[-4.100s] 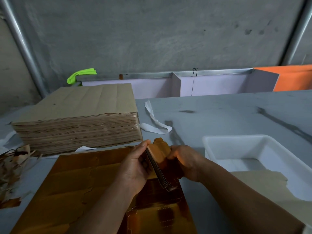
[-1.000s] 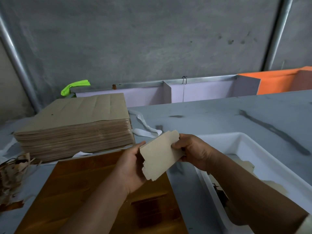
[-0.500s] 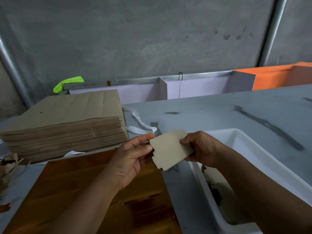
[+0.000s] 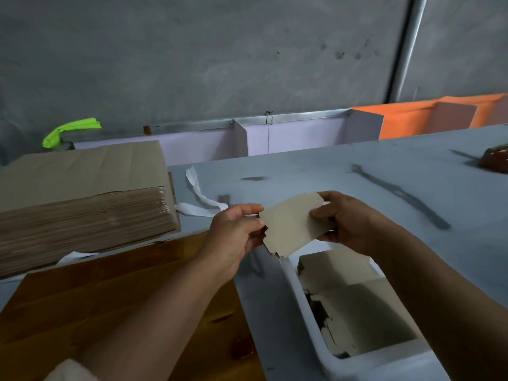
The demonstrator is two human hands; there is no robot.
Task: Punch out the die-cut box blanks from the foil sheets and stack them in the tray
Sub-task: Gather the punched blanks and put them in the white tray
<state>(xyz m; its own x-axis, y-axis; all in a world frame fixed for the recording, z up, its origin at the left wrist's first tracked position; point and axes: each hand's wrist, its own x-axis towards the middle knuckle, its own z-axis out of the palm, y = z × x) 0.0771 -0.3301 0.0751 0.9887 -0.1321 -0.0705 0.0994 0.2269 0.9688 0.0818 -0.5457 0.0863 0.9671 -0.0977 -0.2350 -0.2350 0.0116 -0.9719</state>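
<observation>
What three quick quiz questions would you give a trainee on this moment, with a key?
1. True or false: the box blank lies flat in the white tray.
2. Which thing lies beneath the forearm of the left hand? A) the gold foil sheet B) the white tray C) the box blank
3. Short answer: the right hand has a grip on the box blank; does the left hand also hold it?

Key: 1 false, it is held in the air; 2 A; 3 yes, it pinches the blank's left edge.
</observation>
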